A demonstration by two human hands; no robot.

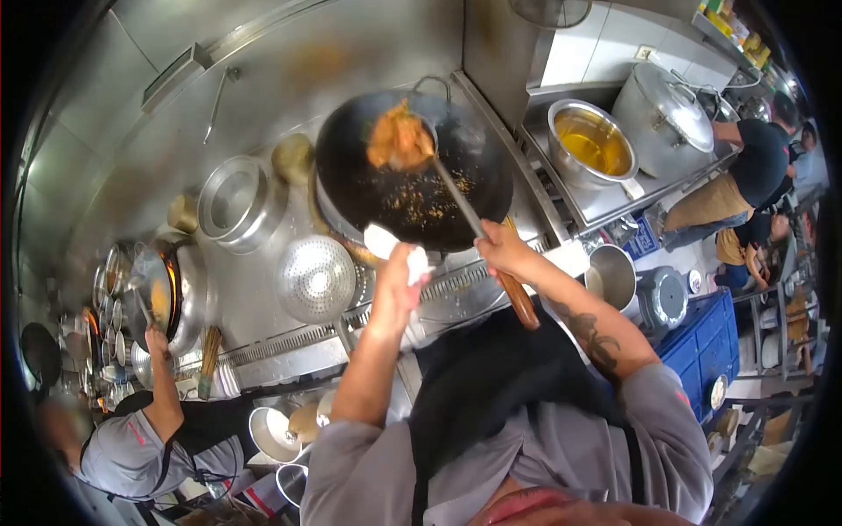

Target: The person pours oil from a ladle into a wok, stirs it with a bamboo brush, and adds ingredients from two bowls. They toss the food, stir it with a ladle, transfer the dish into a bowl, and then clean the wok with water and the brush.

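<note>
Sitting in the far left part of the wok (351, 193), the food (401, 138) is gathered at the head of the ladle (458, 193). The right hand (510, 254) grips its handle, fingers closed around it; the long shaft probably keeps them away from the heat. At the near left rim, the left hand (396, 285) has its fingers folded on a white cloth (382, 242), likely as a shield from hot metal; whether they pinch the rim beneath, I cannot tell. Near left of the wok lies a strainer (317, 280) on the counter (241, 302). Farther right, a pot (572, 167) contains yellow liquid; well left, a co-worker (132, 443) handles another pan.
</note>
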